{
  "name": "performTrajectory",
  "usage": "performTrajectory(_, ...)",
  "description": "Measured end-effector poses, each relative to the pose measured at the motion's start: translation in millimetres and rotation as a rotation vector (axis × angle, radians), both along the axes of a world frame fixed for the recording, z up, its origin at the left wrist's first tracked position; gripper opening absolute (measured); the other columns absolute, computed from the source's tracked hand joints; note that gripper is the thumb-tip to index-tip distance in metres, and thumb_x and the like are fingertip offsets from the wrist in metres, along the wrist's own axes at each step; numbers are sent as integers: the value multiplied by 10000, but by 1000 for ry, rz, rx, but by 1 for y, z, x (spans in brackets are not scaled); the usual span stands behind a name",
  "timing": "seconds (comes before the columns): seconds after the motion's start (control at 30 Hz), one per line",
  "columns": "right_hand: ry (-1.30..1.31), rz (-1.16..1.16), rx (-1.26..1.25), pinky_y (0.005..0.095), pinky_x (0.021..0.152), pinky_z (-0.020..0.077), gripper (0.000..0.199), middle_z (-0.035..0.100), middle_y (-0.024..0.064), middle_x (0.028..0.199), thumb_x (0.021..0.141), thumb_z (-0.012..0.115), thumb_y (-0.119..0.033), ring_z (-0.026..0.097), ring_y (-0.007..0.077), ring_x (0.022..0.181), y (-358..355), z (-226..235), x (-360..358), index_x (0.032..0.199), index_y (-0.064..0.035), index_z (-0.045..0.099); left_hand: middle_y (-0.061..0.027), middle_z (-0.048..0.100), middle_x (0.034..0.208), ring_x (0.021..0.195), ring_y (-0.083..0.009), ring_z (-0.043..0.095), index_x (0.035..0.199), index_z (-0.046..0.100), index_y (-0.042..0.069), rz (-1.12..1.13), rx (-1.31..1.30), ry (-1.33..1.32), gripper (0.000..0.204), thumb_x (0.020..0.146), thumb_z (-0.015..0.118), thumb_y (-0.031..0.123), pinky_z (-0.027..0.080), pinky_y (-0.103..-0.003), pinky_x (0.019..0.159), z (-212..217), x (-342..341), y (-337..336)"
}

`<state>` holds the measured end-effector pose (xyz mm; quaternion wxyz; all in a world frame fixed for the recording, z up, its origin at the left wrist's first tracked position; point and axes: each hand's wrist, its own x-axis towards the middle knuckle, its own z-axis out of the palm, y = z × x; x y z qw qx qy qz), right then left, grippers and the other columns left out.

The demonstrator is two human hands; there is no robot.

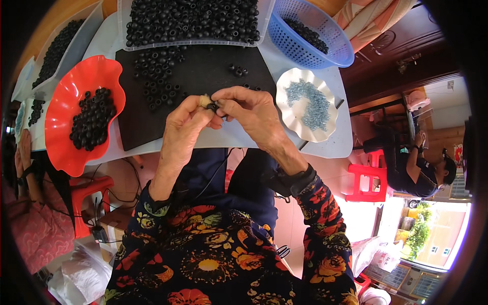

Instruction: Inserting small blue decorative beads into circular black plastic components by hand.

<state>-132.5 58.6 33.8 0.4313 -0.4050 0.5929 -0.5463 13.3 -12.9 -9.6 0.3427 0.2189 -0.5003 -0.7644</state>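
Above the table's near edge, my left hand (184, 124) and my right hand (256, 114) meet fingertip to fingertip. Both pinch a small black hollow bead-like piece (212, 107), mostly covered by the fingers. A pale yellowish wrap shows at a left fingertip. Loose black hollow pieces (157, 71) lie on a black mat (206, 66) just beyond my hands. To the left, a red wavy-rimmed dish (57, 109) holds a heap of smooth black pieces (94, 122). On the right, a white scalloped plate (288, 114) carries small clear bluish pieces (317, 109).
A clear plastic tub (195, 45) full of black pieces stands at the far edge, beside a blue perforated basket (341, 53). Another tub (84, 38) is at far left. A co-worker's hands (24, 150) rest at the left; another person (419, 168) sits far right near a red stool (367, 182).
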Motion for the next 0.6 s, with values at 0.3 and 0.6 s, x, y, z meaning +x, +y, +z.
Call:
performTrajectory(0.3, 125, 24, -38, 240, 680, 516, 175, 676, 74, 780, 853, 589, -3, 619, 90, 723, 1, 4, -1, 1006, 41, 661, -63, 613, 914, 813, -130, 591, 1061, 577, -31, -36, -32, -23, 183, 932, 475, 51, 476, -276, 787, -5, 4, -2)
performTrajectory(0.6, 87, 6, -90, 223, 617, 500, 102, 646, 59, 737, 831, 590, 23, 611, 87, 641, -5, 6, 7, 913, 60, 637, -66, 655, 797, 762, -128, 624, 1014, 594, -17, 1, 3, 16, 153, 886, 535, 43, 491, -269, 757, -4, 1, -1)
